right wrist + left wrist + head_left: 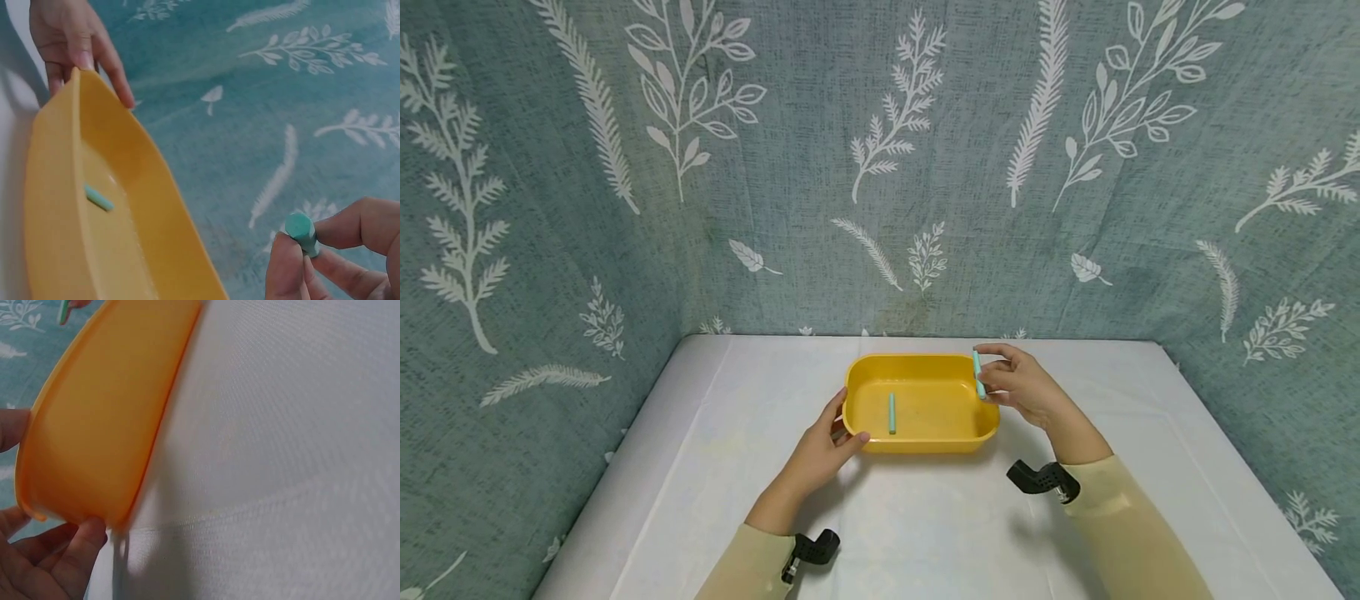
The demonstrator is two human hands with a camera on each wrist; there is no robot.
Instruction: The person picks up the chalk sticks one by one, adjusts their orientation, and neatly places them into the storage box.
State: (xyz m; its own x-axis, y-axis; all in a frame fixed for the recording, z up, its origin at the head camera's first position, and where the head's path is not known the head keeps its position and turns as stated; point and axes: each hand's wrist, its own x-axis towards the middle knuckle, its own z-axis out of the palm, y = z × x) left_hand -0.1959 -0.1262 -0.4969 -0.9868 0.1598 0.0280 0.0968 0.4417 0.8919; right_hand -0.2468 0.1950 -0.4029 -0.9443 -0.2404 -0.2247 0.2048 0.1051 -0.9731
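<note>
A yellow rectangular plastic basin [925, 446] with rounded corners stands on the table. My left hand [822, 450] grips its left end, the thumb at the near corner and fingers along the outer side. In the left wrist view, the left hand [47, 559] touches the basin's wall [106, 412]. One mint-green chalk stick [892, 413] lies on the basin floor, left of the middle. My right hand [1018, 387] pinches another mint-green chalk stick [978, 373] over the basin's right end. The right wrist view shows the flat end of this held chalk [300, 226] between thumb and fingers.
A white cloth covers the table [715, 467]. Blue-green fabric with white leaf prints [805, 167] hangs behind the table and along both sides. Black wrist mounts [1043, 478] are on both sleeves.
</note>
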